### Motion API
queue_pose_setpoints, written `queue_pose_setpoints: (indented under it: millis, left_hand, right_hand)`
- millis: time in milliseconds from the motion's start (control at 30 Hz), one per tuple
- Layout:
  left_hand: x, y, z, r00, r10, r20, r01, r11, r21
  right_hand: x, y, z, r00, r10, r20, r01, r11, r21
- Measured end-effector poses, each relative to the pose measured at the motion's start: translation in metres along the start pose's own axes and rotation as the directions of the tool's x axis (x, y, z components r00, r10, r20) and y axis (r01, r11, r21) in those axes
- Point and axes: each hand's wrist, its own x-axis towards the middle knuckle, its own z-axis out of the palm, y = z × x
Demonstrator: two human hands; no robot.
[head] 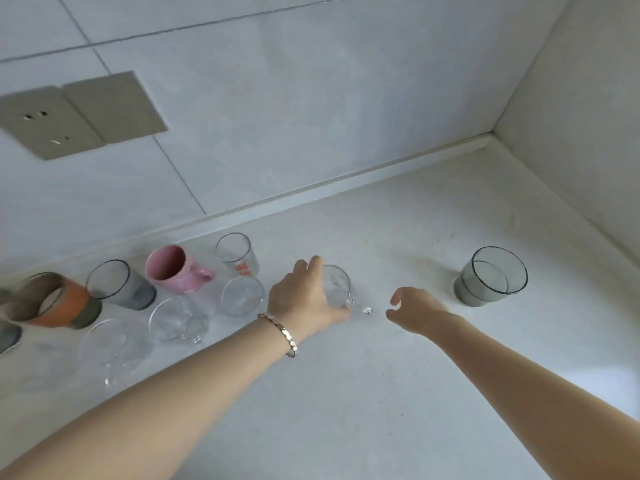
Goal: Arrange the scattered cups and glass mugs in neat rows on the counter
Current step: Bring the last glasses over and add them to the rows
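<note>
My left hand [302, 299] grips a clear glass mug [337, 288] standing on the pale counter [346, 393], its handle pointing right. My right hand [414, 311] hovers just right of that handle, fingers loosely curled and holding nothing. To the left stand two rows: a glass with red print [239, 252], a pink mug [173, 268], a grey tumbler [117, 284] and an orange-banded cup [55, 301] behind, with three clear glass mugs [242, 295], [178, 318], [112, 348] in front. A lone grey tumbler [491, 276] stands at the far right.
The tiled wall [277, 116] runs behind the cups, with a socket plate [69, 116] at upper left. A side wall [588, 133] closes the counter's right corner. Another grey cup [8, 336] is cut off by the left edge.
</note>
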Motion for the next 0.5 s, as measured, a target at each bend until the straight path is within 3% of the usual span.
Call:
queue_pose_setpoints:
  millis: [133,233,500]
  left_hand:
    - [-0.081,-0.062,-0.005,0.995,0.022,-0.102,-0.015,0.998,0.065]
    - [-0.124,-0.109,0.002,0.995,-0.022,-0.1,0.033,0.994,0.106]
    - [-0.16,-0.198,0.006,0.974,-0.173,-0.146,0.2,0.96,0.195]
  right_hand:
    - [-0.027,-0.036,0.033,0.999,-0.045,0.019,0.045,0.998,-0.037]
    - [-0.044,-0.062,0.059,0.998,-0.066,0.023,0.067,0.996,-0.064]
    - [-0.085,-0.115,0.102,0.995,-0.096,-0.01,0.094,0.988,-0.124]
